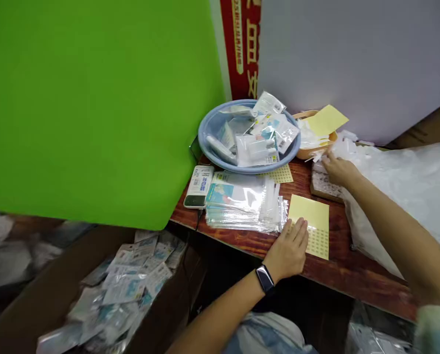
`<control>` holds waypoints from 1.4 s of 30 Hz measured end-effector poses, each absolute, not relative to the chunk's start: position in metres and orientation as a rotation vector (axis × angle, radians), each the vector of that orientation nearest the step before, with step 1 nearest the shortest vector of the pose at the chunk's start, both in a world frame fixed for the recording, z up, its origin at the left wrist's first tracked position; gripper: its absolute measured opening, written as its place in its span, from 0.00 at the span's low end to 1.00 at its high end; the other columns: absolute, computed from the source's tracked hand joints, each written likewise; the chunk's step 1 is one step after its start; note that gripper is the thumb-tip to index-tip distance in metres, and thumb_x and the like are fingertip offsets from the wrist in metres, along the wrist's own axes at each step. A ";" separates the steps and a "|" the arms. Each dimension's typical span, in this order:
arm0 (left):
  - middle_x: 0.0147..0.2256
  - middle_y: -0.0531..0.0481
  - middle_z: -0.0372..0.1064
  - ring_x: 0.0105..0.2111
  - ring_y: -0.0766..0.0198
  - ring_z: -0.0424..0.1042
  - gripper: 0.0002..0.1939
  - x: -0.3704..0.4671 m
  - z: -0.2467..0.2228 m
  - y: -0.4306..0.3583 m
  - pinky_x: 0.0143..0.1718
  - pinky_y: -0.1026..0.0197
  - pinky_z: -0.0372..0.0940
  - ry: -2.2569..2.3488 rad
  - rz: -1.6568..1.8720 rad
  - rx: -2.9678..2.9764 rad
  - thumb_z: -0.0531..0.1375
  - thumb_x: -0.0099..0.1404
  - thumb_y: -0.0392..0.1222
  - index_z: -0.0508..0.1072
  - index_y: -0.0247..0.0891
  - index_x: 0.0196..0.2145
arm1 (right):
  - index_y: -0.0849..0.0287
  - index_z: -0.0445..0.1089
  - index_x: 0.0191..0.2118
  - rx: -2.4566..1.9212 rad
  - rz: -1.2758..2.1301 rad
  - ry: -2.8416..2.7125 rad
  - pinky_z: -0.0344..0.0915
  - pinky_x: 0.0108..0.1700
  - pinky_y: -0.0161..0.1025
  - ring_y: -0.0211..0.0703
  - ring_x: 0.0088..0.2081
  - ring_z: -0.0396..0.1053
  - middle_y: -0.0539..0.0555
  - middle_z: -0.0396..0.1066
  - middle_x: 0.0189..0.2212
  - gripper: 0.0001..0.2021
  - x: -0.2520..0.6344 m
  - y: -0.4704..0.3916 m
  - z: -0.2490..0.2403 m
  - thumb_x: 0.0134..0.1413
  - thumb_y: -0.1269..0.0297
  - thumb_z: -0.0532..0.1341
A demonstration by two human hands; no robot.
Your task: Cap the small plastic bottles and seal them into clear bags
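While a lower-right sticker sheet (317, 221) is touched by the flat-fingered left hand (289, 250), white pieces (317, 156) fumbled by the right hand (339, 170), grip unclear, could be spilled

The fingertips of the right hand (339, 170) blur among small white pieces (317, 156), its grip unclear. The left hand (288, 250) covers part of the yellow sheet (310, 210), whose marks are too small to read. The picture's right edge cuts off the plastic sack (407, 182).
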State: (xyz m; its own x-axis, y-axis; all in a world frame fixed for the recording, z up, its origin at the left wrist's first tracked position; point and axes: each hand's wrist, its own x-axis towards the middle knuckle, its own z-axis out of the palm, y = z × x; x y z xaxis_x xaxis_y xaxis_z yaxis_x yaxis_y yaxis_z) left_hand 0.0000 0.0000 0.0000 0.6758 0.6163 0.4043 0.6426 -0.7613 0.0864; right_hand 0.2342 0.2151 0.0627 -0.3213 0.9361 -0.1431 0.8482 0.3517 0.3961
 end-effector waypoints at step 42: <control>0.35 0.44 0.74 0.33 0.59 0.72 0.18 -0.061 0.107 -0.027 0.36 0.59 0.66 -2.194 -1.540 -3.205 0.57 0.58 0.33 0.72 0.31 0.47 | 0.54 0.65 0.55 2.095 -1.187 3.154 0.70 0.28 0.38 0.35 0.24 0.70 0.56 0.73 0.44 0.16 0.109 -0.039 0.129 0.64 0.58 0.57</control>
State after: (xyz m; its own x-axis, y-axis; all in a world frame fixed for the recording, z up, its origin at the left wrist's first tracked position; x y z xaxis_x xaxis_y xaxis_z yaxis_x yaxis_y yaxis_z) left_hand -0.0607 -0.0267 0.1070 0.3788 0.9252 -0.0251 0.2907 -0.0932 0.9523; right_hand 0.1086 -0.0391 0.1286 -0.2100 0.9239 0.3199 0.4837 0.3825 -0.7872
